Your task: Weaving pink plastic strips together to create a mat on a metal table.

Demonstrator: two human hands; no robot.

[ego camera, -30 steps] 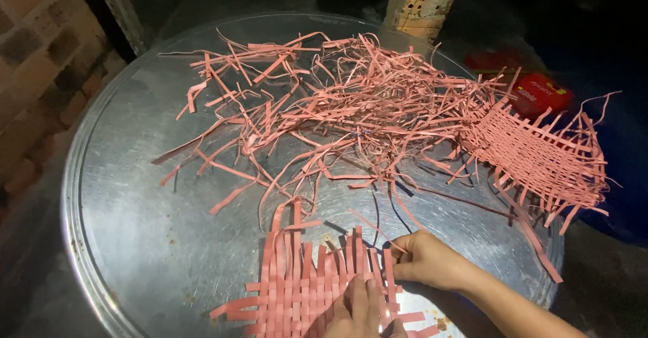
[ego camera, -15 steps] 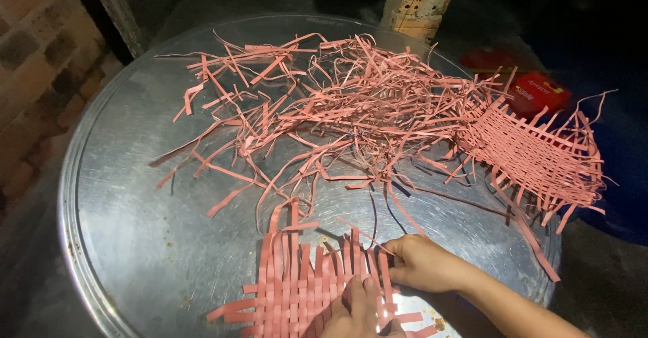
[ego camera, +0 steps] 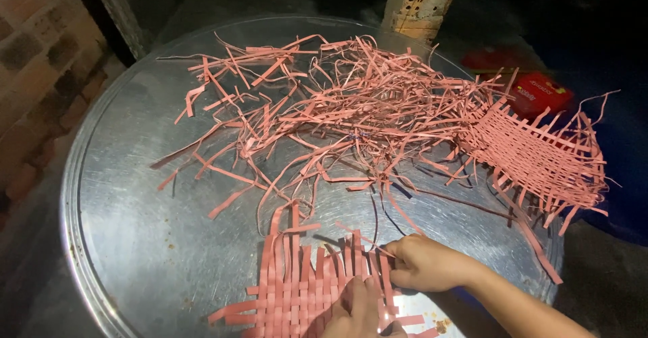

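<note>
Item 1: right hand (ego camera: 426,264), fingers curled and bunched together, tips pinching a pink strip end at the right edge of the small woven mat (ego camera: 307,287). The forearm runs off toward the lower right corner.

Item 2: left hand (ego camera: 356,311), low in the frame, fingers extended and pressed flat on the small woven mat just below and left of the right hand. Only part of it shows; whether it grips a strip cannot be told.

Item 3: small woven mat, pink flat strips interlaced, lying under both hands and extending to their left, with loose upright ends pointing away from the person.

Item 4: heap of loose pink strips (ego camera: 337,108), tangled, well beyond the hands on the far half of the surface.

Item 5: larger woven panel (ego camera: 533,152), same pink strips, far right of the hands, with frayed ends overhanging the rim.

Item 6: round metal tray (ego camera: 135,230), scratched and shiny, bearing all of the above.

Item 7: red box (ego camera: 540,92), beyond the larger woven panel, off the tray.

Item 8: brick post (ego camera: 422,1), farthest from the hands, at top centre.
</note>
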